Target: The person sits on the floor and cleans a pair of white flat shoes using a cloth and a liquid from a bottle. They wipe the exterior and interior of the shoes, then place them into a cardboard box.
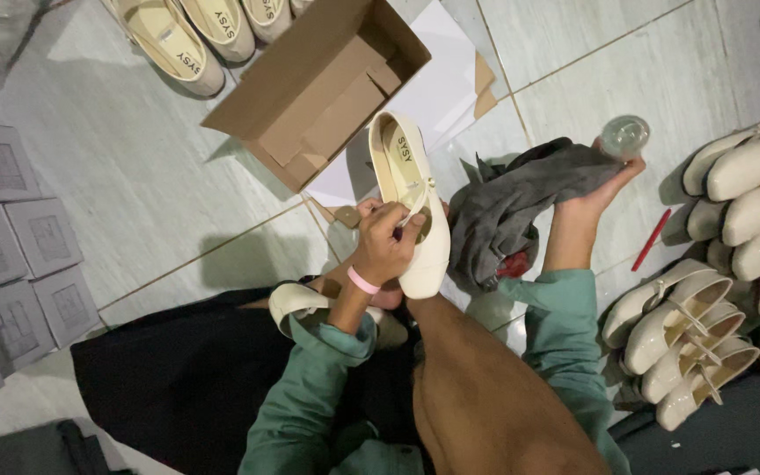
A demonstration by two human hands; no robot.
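Note:
My left hand (387, 244), with a pink band at the wrist, grips a cream flat shoe (415, 189) at its strap and holds it sole-down over my knee. My right hand (593, 200) holds a crumpled grey cloth (503, 211), and its fingertips touch a small clear round bottle (624, 137) on the tiled floor. A second cream shoe (296, 303) lies on my lap under my left forearm. I cannot tell what the red bit under the cloth is.
An open brown cardboard box (318, 88) lies on white paper (442, 84) just beyond the shoe. Several cream shoes stand at the right (705, 325) and at the top left (191, 40). Grey boxes (10, 255) line the left edge. A red pen (651, 239) lies on the floor.

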